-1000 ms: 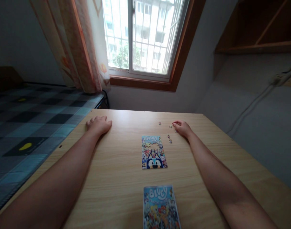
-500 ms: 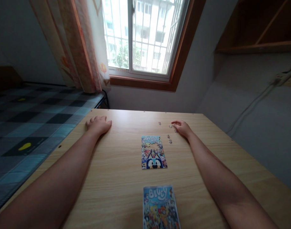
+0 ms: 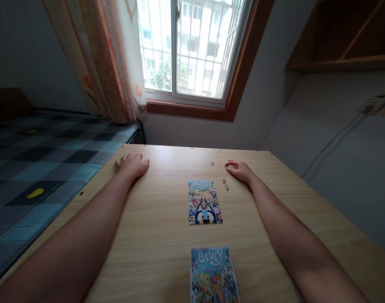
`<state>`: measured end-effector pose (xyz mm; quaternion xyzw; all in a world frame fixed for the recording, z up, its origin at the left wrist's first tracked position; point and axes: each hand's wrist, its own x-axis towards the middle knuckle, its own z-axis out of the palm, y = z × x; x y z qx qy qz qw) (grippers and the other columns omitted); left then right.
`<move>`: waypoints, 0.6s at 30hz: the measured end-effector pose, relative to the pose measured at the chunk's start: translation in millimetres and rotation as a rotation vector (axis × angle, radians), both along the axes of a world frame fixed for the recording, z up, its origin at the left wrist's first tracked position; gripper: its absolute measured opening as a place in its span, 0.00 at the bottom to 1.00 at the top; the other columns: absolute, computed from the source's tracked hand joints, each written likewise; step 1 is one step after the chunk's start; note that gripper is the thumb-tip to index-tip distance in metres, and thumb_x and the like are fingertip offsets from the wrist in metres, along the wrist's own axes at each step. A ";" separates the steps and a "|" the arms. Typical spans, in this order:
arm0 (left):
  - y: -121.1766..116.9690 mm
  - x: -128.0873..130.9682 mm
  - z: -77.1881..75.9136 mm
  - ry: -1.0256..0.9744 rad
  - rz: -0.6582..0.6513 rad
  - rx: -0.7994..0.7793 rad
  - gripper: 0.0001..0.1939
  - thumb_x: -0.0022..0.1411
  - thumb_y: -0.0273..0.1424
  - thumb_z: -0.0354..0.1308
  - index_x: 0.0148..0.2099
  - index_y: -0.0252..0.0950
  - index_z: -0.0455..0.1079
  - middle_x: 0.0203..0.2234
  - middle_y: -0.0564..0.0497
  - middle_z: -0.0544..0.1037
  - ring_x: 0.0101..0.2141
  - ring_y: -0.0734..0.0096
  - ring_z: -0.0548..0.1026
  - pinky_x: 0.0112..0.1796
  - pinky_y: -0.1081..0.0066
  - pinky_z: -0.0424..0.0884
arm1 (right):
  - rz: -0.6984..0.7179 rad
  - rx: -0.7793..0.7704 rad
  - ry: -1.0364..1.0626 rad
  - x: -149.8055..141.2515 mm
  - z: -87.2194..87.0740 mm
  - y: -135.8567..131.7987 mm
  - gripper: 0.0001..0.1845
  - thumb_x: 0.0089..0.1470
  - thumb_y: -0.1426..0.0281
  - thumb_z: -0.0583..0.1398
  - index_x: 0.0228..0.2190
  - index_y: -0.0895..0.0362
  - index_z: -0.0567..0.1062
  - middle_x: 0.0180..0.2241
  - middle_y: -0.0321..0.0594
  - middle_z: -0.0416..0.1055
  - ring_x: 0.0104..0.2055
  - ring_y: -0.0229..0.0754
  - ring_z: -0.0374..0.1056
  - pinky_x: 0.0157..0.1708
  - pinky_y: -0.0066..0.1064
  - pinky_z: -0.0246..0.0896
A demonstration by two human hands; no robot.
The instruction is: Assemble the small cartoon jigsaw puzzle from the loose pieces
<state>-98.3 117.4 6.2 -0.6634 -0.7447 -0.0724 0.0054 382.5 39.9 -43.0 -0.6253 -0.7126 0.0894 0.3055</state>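
Observation:
A colourful Bluey jigsaw puzzle (image 3: pixel 206 206) lies flat on the wooden table, with a gap in its upper part where bare table shows. My right hand (image 3: pixel 239 170) is beyond it to the right, low over the table, thumb and fingers closed on a small puzzle piece (image 3: pixel 225 168) that barely shows at the fingertips. Several loose pieces (image 3: pixel 225 184) lie between this hand and the puzzle. One more piece (image 3: pixel 212 163) is farther off to the left. At the table's far left, my left hand (image 3: pixel 133 165) rests palm down with fingers spread, holding nothing.
The Bluey puzzle box (image 3: pixel 214 273) stands at the near edge of view, below the puzzle. A bed with a checked cover (image 3: pixel 63 164) adjoins the table's left side. Behind are a barred window (image 3: pixel 195 50) and a curtain (image 3: pixel 101 63); a wooden shelf (image 3: pixel 331 65) hangs at right.
My right hand's fingers have come together on the nearby piece, and the hand now covers another piece that showed under it. My left hand has stayed in place. The view shifted slightly.

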 end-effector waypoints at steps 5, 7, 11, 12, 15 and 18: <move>-0.8 1.5 -0.1 0.000 0.005 0.013 0.34 0.64 0.49 0.43 0.64 0.37 0.67 0.64 0.35 0.66 0.61 0.39 0.63 0.59 0.43 0.58 | 0.053 -0.050 0.001 -1.8 7.9 -0.5 0.09 0.53 0.61 0.64 0.35 0.50 0.81 0.51 0.42 0.76 0.57 0.51 0.69 0.61 0.44 0.58; -0.7 1.7 -0.5 -0.003 0.006 0.007 0.34 0.65 0.49 0.43 0.64 0.36 0.67 0.64 0.34 0.66 0.62 0.38 0.62 0.58 0.43 0.58 | 0.035 -0.062 0.077 -3.0 8.1 -1.7 0.08 0.50 0.63 0.66 0.33 0.53 0.81 0.52 0.45 0.75 0.56 0.51 0.70 0.61 0.44 0.58; 0.6 1.0 -3.1 -0.009 0.006 0.013 0.34 0.65 0.50 0.43 0.64 0.37 0.67 0.63 0.35 0.67 0.62 0.38 0.62 0.58 0.43 0.58 | 0.004 -0.124 0.452 -7.5 5.7 -7.0 0.13 0.43 0.63 0.71 0.28 0.57 0.77 0.54 0.51 0.73 0.51 0.50 0.73 0.51 0.39 0.67; 1.1 0.8 -4.0 -0.011 0.005 0.021 0.34 0.65 0.50 0.43 0.64 0.38 0.68 0.63 0.35 0.67 0.62 0.38 0.62 0.58 0.43 0.58 | 0.004 -0.148 0.548 -8.4 5.7 -8.6 0.15 0.41 0.61 0.72 0.27 0.57 0.76 0.54 0.52 0.72 0.49 0.49 0.74 0.45 0.37 0.69; 2.1 0.7 -6.1 -0.009 0.005 0.040 0.33 0.65 0.50 0.43 0.64 0.38 0.68 0.63 0.35 0.67 0.61 0.38 0.62 0.58 0.44 0.58 | 0.028 -0.165 0.719 -8.6 8.2 -11.8 0.22 0.36 0.56 0.74 0.24 0.58 0.74 0.52 0.51 0.73 0.46 0.48 0.74 0.36 0.32 0.69; 2.5 0.7 -5.8 0.001 0.011 0.033 0.34 0.65 0.49 0.43 0.64 0.38 0.68 0.63 0.35 0.67 0.61 0.38 0.62 0.58 0.44 0.58 | 0.023 -0.089 0.801 -5.0 11.7 -11.2 0.25 0.34 0.51 0.75 0.24 0.57 0.75 0.41 0.46 0.78 0.43 0.46 0.73 0.38 0.32 0.69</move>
